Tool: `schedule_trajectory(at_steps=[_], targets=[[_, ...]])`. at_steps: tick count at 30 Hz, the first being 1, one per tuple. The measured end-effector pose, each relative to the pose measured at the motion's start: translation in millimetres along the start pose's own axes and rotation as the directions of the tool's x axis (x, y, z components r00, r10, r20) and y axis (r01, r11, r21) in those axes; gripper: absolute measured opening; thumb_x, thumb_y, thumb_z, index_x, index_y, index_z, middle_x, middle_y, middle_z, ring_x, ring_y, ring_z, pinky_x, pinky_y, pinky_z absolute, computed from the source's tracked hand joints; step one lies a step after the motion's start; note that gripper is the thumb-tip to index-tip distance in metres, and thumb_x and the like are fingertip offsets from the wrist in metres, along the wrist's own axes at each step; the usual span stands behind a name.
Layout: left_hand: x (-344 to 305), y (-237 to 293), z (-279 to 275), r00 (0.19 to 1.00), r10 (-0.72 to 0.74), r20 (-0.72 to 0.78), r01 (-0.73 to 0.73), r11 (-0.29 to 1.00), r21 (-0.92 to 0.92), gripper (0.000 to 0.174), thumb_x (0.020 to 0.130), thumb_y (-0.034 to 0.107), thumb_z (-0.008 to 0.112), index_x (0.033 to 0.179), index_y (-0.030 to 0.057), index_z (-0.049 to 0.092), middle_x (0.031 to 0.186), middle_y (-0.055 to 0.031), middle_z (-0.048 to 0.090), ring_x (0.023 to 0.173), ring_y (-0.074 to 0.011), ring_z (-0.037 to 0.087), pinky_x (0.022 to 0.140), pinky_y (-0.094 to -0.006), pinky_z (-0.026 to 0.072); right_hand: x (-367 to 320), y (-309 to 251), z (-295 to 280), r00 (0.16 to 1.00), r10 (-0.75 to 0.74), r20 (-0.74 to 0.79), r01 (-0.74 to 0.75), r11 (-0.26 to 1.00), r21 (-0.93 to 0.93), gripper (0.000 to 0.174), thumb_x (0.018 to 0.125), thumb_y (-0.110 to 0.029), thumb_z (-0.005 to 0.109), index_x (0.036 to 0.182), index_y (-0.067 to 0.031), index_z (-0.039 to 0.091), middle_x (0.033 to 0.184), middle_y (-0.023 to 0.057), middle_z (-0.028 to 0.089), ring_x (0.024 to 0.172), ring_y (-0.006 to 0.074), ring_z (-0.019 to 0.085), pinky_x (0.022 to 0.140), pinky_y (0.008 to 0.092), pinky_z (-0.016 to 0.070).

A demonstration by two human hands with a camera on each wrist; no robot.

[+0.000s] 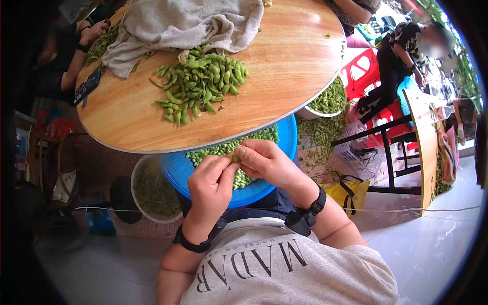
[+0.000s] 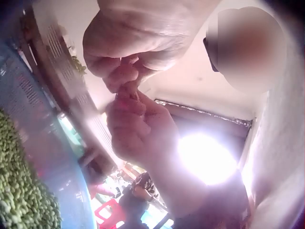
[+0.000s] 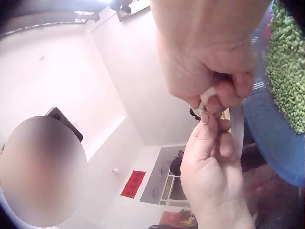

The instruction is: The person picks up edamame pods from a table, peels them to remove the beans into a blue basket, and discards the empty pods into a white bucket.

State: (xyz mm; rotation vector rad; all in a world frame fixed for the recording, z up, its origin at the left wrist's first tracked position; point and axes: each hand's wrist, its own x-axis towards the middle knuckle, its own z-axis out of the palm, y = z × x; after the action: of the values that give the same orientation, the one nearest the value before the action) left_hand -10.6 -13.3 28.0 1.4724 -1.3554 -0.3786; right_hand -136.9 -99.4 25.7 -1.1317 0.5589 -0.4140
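Note:
Over a blue basket [image 1: 175, 175], my left hand [image 1: 207, 182] and right hand [image 1: 272, 165] meet fingertip to fingertip. Both pinch one small green edamame pod [image 1: 235, 158] between thumb and fingers. Most of the pod is hidden by the fingers. Shelled green beans [image 1: 218, 151] lie in the basket below, seen also as a dense layer of beans [image 3: 288, 71] in the right wrist view. Just ahead, a loose pile of unshelled edamame pods [image 1: 201, 84] rests on the wooden table [image 1: 284, 66].
A grey cloth [image 1: 183, 25] covers part of the table. Tubs stand on the floor, one with dark green contents [image 1: 155, 190] at left, another of pods [image 1: 330, 99] at right. Other people [image 1: 406, 51] sit around. A yellow bag [image 1: 351, 193] and white crate [image 1: 356, 147] are at right.

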Motion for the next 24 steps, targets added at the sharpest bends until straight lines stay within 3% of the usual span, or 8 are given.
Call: schedule_trajectory(at_steps=[5, 8, 12, 15, 18, 21, 22, 24], targets=[[-8.9, -9.2, 8.4, 0.957, -0.290, 0.009, 0.279, 0.910, -0.308, 0.012, 0.080, 0.001, 0.059, 0.091, -0.0027, 0.062, 0.069, -0.0036, 0.056, 0.054, -0.0090, 0.048, 0.047, -0.0212, 0.0377, -0.4, 11.1, 2.5, 0.992, -0.094, -0.080, 0.086, 0.991, -0.100, 0.027, 0.092, -0.023, 0.046, 0.080, -0.0007, 0.054, 0.059, -0.0026, 0.045, 0.054, 0.0043, 0.040, 0.046, 0.0204, 0.0337], [-3.8, -2.2, 6.2, 0.792, -0.583, 0.180, 0.551, 0.557, -0.622, 0.010, 0.082, 0.007, 0.058, 0.087, -0.0012, 0.062, 0.066, -0.0037, 0.056, 0.047, -0.0069, 0.043, 0.042, -0.0183, 0.0315, -3.4, 8.4, 8.6, 0.970, -0.208, -0.129, 0.166, 0.946, -0.279, 0.022, 0.090, -0.019, 0.049, 0.078, -0.0002, 0.053, 0.059, 0.0019, 0.048, 0.054, 0.0084, 0.045, 0.048, 0.0243, 0.0372], [0.2, -15.9, -0.3, 0.676, -0.635, 0.374, 0.625, 0.226, -0.747, 0.014, 0.084, 0.014, 0.057, 0.077, 0.0018, 0.058, 0.062, -0.0045, 0.055, 0.042, -0.0054, 0.038, 0.038, -0.0179, 0.0280, -4.6, 20.7, 6.7, 0.889, -0.458, -0.011, 0.373, 0.738, -0.562, 0.014, 0.084, -0.012, 0.055, 0.078, 0.0004, 0.053, 0.061, 0.0129, 0.049, 0.053, 0.0236, 0.048, 0.050, 0.0313, 0.0398], [-1.7, -23.1, -5.0, 0.666, -0.602, 0.440, 0.663, 0.209, -0.719, 0.015, 0.084, 0.015, 0.057, 0.078, 0.0015, 0.058, 0.062, -0.0052, 0.056, 0.040, -0.0056, 0.037, 0.038, -0.0177, 0.0285, -3.1, 26.5, -0.2, 0.850, -0.519, 0.085, 0.459, 0.652, -0.603, 0.016, 0.083, -0.014, 0.058, 0.078, 0.0002, 0.054, 0.062, 0.0130, 0.050, 0.054, 0.0251, 0.050, 0.050, 0.0329, 0.0404], [-5.0, -23.4, -4.3, 0.649, -0.638, 0.416, 0.687, 0.255, -0.681, 0.013, 0.084, 0.013, 0.058, 0.078, 0.0012, 0.058, 0.062, -0.0059, 0.057, 0.040, -0.0063, 0.040, 0.038, -0.0181, 0.0312, -3.8, 22.8, -10.4, 0.908, -0.396, 0.136, 0.383, 0.655, -0.651, 0.017, 0.080, -0.016, 0.062, 0.081, 0.0008, 0.056, 0.064, 0.0106, 0.051, 0.057, 0.0197, 0.050, 0.050, 0.0300, 0.0402], [-9.9, -21.7, 1.3, 0.708, -0.644, 0.289, 0.660, 0.460, -0.593, 0.012, 0.084, 0.012, 0.058, 0.078, 0.0017, 0.057, 0.062, -0.0058, 0.056, 0.039, -0.0062, 0.040, 0.037, -0.0179, 0.0310, -7.4, 10.2, -4.6, 0.881, -0.466, -0.081, 0.303, 0.687, -0.660, 0.021, 0.077, -0.019, 0.067, 0.081, -0.0001, 0.058, 0.066, 0.0094, 0.053, 0.059, 0.0180, 0.052, 0.052, 0.0286, 0.0414], [-10.9, -20.8, 3.2, 0.738, -0.630, 0.240, 0.638, 0.538, -0.550, 0.012, 0.084, 0.012, 0.057, 0.078, 0.0020, 0.056, 0.062, -0.0057, 0.056, 0.039, -0.0061, 0.040, 0.037, -0.0177, 0.0306, -7.7, 7.1, -1.2, 0.885, -0.460, -0.064, 0.302, 0.675, -0.674, 0.023, 0.074, -0.019, 0.070, 0.082, -0.0007, 0.059, 0.068, 0.0089, 0.055, 0.061, 0.0166, 0.053, 0.053, 0.0275, 0.0422], [-11.3, -19.7, 5.8, 0.725, -0.635, 0.267, 0.636, 0.469, -0.613, 0.012, 0.084, 0.012, 0.057, 0.078, 0.0018, 0.056, 0.061, -0.0054, 0.056, 0.039, -0.0063, 0.039, 0.037, -0.0179, 0.0299, -3.1, 13.6, 2.9, 0.891, -0.442, -0.107, 0.276, 0.712, -0.645, 0.023, 0.074, -0.020, 0.070, 0.077, 0.0000, 0.058, 0.063, 0.0089, 0.053, 0.054, 0.0152, 0.048, 0.049, 0.0276, 0.0401]])
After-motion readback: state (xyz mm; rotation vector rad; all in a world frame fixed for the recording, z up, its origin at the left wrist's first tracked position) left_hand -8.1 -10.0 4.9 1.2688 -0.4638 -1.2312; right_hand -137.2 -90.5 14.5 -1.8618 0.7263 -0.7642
